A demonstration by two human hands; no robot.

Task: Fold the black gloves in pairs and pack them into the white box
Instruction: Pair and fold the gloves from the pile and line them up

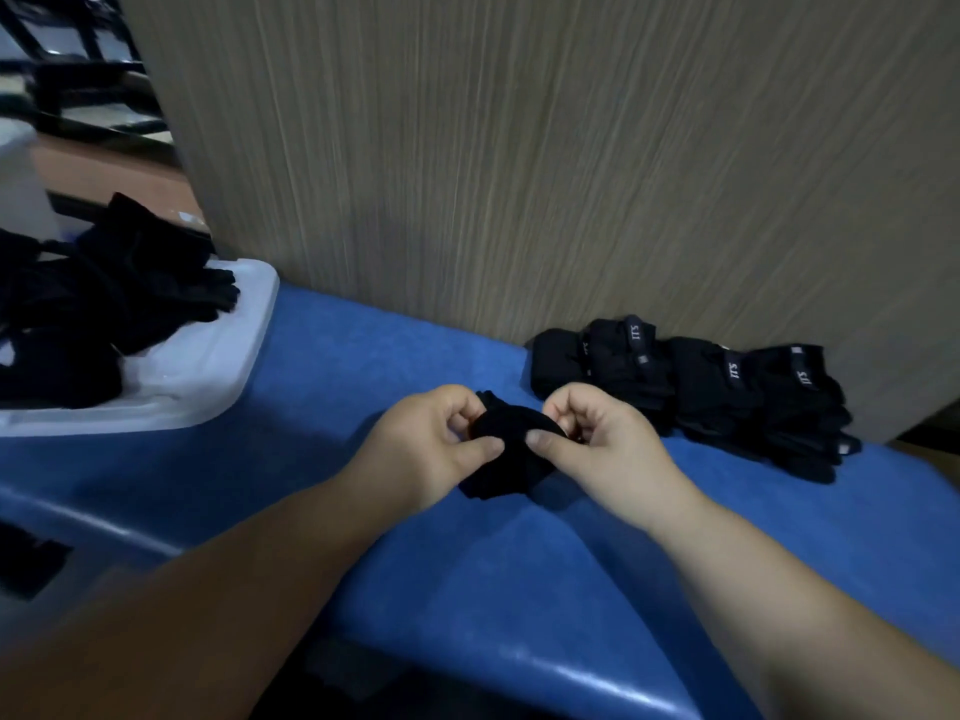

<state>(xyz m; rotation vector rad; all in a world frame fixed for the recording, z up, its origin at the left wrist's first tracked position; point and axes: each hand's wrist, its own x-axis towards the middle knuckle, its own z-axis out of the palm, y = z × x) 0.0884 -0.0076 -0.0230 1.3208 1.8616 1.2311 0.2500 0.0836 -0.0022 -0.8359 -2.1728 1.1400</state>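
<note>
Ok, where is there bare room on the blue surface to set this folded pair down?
Bare blue surface lies between the white box and the left hand, up to the wood panel, and again nearer you between the forearms. Crowded: the glove pile beside the right hand, and the box's left side, heaped with gloves.

- I see a plain black fabric glove bundle (511,459) on a glossy blue plastic surface (389,356).
- Right of the bundle: black stacked gloves (701,402) with white-lettered bands.
- Left of it: white plastic box (244,330).
- Behind it: beige streaked wood-grain panel (519,148).
</note>
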